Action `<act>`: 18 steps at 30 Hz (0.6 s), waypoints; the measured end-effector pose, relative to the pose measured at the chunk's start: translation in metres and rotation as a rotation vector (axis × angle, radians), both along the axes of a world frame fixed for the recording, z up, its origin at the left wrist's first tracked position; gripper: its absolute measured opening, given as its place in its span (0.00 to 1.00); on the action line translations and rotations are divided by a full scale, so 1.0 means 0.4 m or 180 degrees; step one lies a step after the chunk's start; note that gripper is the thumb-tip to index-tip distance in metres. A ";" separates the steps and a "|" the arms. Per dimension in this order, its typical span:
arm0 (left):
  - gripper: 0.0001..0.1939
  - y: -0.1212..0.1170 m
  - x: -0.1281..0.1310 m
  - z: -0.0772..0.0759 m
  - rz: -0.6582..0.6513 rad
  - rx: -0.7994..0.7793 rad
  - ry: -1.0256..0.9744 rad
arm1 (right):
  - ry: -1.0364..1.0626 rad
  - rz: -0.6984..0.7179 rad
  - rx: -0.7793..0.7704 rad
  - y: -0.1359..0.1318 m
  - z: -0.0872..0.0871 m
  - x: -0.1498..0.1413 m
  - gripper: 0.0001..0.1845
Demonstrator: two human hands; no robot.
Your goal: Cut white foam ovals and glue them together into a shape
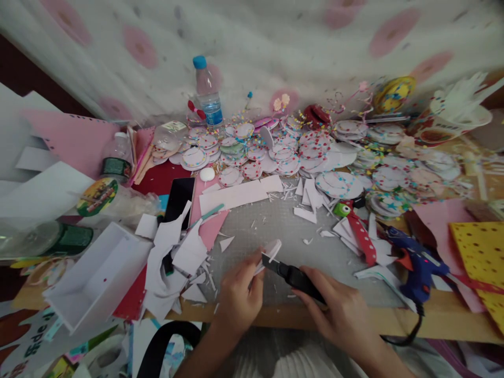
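Observation:
My left hand (238, 296) pinches a small white foam piece (271, 250) near the front edge of the grey cutting mat (275, 231). In my right hand (338, 310) I grip a black utility knife (293, 275), whose blade end rests against that piece. Both hands sit close together over the mat, just above the wooden table edge (433, 320). White offcuts lie scattered on the mat around them.
A blue glue gun (417, 262) lies at the right, its cord hanging off the table. Several decorated round discs (283, 152) cover the back. A water bottle (207, 92), a phone (179, 198), a white box (98, 275), pink and yellow sheets surround the mat.

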State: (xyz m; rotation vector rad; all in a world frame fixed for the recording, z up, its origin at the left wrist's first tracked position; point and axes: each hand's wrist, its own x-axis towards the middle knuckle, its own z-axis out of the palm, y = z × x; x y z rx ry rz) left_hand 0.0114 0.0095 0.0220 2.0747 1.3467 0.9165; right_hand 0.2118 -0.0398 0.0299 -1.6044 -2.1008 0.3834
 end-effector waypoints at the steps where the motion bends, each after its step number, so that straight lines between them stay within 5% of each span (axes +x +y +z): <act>1: 0.17 0.000 0.001 -0.001 -0.0011 0.0015 -0.0004 | -0.0001 -0.0020 0.0044 -0.001 -0.002 -0.001 0.14; 5: 0.17 -0.006 -0.005 -0.012 -0.0006 -0.0006 -0.0075 | 0.0052 -0.0173 0.0039 -0.004 -0.017 0.010 0.15; 10: 0.12 -0.019 -0.039 -0.023 0.0965 -0.0606 -0.0346 | 0.0001 -0.1487 -0.0151 -0.007 -0.023 0.081 0.18; 14: 0.17 -0.008 -0.036 -0.008 0.1266 -0.1477 -0.1045 | 0.1050 -0.0959 -0.0504 0.009 -0.004 0.068 0.13; 18: 0.19 0.008 -0.019 0.020 0.0695 -0.2169 -0.1760 | 0.2322 -0.0872 -0.1243 0.043 0.009 -0.010 0.15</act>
